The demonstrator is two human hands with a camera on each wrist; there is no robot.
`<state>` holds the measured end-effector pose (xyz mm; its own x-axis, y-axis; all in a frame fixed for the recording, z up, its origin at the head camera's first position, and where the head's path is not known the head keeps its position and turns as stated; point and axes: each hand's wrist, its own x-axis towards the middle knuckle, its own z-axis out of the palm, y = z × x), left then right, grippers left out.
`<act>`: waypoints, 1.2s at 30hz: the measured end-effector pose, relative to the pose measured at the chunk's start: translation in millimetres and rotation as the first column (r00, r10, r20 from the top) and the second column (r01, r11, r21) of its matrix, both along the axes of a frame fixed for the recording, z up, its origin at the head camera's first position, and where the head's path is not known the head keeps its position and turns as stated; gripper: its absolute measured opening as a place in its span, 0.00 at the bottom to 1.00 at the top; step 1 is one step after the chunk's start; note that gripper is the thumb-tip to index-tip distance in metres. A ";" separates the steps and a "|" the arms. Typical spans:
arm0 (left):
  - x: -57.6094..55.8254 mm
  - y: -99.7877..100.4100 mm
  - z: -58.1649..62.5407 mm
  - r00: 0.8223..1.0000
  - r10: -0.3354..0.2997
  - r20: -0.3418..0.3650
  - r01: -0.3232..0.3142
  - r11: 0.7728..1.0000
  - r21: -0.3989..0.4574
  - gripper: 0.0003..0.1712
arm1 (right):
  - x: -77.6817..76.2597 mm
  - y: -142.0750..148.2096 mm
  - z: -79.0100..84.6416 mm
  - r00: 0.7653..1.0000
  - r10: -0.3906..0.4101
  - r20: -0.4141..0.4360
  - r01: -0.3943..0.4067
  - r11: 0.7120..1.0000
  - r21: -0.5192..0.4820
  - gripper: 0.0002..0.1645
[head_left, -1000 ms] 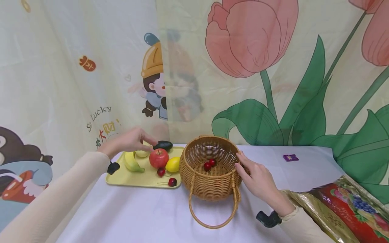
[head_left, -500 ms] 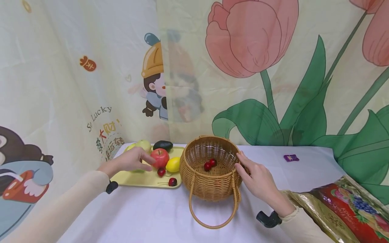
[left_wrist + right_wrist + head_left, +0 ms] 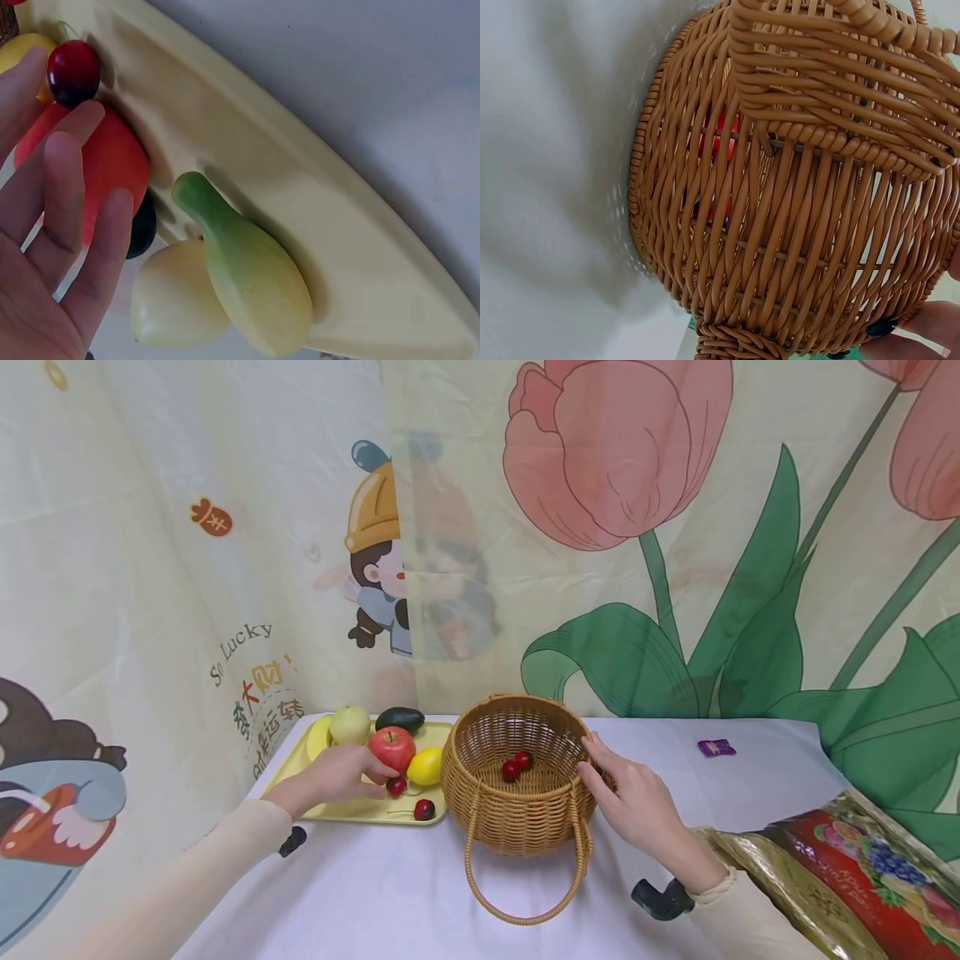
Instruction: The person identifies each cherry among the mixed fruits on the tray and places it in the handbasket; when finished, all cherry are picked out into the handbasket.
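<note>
My left hand [image 3: 347, 774] reaches over the yellow tray [image 3: 352, 811], its fingers slightly bent and spread near a dark red cherry [image 3: 396, 787]. In the left wrist view the thumb and fingertips are right at that cherry [image 3: 73, 71], in front of the red apple [image 3: 116, 169]. A second cherry [image 3: 424, 810], with a stem, lies at the tray's near right corner. On the right, my right hand [image 3: 633, 793] rests with extended fingers against the rim of the wicker basket [image 3: 525, 822]. Inside the basket lie two cherries [image 3: 516, 766].
A lemon [image 3: 426, 767], banana [image 3: 318, 739], pale round fruit [image 3: 350, 725] and dark avocado-shaped fruit [image 3: 400, 719] share the tray. The basket's handle [image 3: 525, 920] hangs toward me. A purple wrapped packet [image 3: 716, 747] and a red-gold bag [image 3: 862, 877] lie right.
My left hand has moved from above the back of the tray, by the apple and dark fruit, forward and down to the cherry in front. The right hand stays at the basket.
</note>
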<state>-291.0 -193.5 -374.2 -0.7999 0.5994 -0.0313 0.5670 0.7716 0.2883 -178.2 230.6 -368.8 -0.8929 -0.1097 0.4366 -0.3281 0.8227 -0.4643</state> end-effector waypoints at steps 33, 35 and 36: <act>7.5 17.8 -11.9 0.990 0.137 -0.043 -0.138 0.990 -0.022 0.19 | 0.2 0.0 -0.2 1.000 0.007 -0.001 -0.007 1.000 0.001 0.30; 7.6 17.6 -12.4 0.989 0.139 -0.046 -0.140 0.990 -0.022 0.19 | 0.1 -0.1 0.0 1.000 0.007 -0.002 -0.007 1.000 0.003 0.30; 7.6 17.6 -13.0 0.989 0.140 -0.045 -0.141 0.990 -0.021 0.19 | 0.1 -0.1 0.2 1.000 0.006 -0.001 -0.006 1.000 0.003 0.30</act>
